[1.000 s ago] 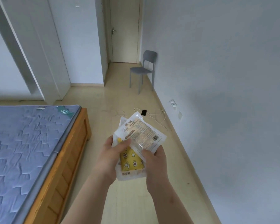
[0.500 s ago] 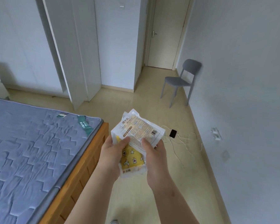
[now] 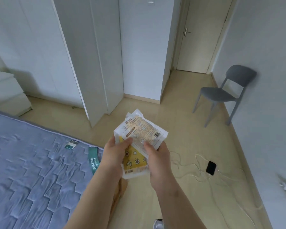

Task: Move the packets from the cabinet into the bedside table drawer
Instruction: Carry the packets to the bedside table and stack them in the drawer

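You hold a small stack of packets at the centre of the frame, above the pale floor and just past the corner of the bed. Your left hand (image 3: 117, 154) grips the stack from its left side, thumb pressed across the front. Your right hand (image 3: 157, 161) pinches the lower right edge, thumb on top and fingers curled beneath.

The top packet (image 3: 144, 131) is white and clear, printed with text and a barcode, and lies tilted across a yellow packet (image 3: 134, 161) patterned with stars. A further white edge shows behind them at the top; how many packets are in the stack cannot be told.

The quilted blue-grey mattress (image 3: 31, 162) fills the lower left, and its wooden bed frame (image 3: 120, 187) shows just beneath your left wrist. A white bedside table (image 3: 7, 91) stands at the left edge, well apart from the packets. The white cabinet (image 3: 82, 55) rises across the upper left and centre, with a closed door (image 3: 200, 38) at the upper right. A grey chair (image 3: 221, 95) stands against the right wall. Lower right, a black phone (image 3: 211, 167) lies on the floor among loose white cables (image 3: 188, 167).
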Available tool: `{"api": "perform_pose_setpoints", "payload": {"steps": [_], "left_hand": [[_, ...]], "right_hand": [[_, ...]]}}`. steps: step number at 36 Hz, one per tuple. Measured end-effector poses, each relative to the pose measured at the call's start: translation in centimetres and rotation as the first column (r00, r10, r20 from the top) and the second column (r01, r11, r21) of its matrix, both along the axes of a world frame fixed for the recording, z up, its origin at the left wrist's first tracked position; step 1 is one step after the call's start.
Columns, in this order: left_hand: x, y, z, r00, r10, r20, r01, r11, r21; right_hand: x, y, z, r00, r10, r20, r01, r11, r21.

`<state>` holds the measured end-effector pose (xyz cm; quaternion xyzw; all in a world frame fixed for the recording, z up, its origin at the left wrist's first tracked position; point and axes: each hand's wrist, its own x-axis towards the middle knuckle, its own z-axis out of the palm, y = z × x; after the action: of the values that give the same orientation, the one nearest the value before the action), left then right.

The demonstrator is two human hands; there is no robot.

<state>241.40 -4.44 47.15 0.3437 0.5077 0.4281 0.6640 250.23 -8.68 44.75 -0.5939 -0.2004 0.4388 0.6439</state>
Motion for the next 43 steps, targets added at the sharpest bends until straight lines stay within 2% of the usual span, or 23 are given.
{"api": "perform_pose_setpoints", "payload": {"steps": [12,19,30,37,43], "left_hand": [[13.0,23.3,1.2,0.985,0.157,0.066,-0.160,0.987,0.035],[14.4,34.9,0.4,0.942,0.325,0.082,-0.326,0.945,0.006],[14.9,55.4,-0.5,0.914,0.380,0.145,-0.385,0.923,0.008],[9.1,63.6,-0.5,0.813,0.577,0.076,-0.578,0.816,-0.006],[1.8,69.4,-1.9,0.623,0.782,0.028,-0.782,0.623,-0.023]], "right_hand": [[13.7,25.1,1.6,0.977,0.188,0.097,-0.194,0.980,0.052],[15.1,37.5,1.1,0.933,0.345,0.099,-0.349,0.937,0.022],[15.6,58.7,0.7,0.902,0.396,0.173,-0.402,0.916,-0.002],[9.7,68.9,0.1,0.805,0.578,0.131,-0.582,0.813,-0.012],[1.8,77.0,-1.3,0.610,0.783,0.125,-0.785,0.618,-0.043]]}}
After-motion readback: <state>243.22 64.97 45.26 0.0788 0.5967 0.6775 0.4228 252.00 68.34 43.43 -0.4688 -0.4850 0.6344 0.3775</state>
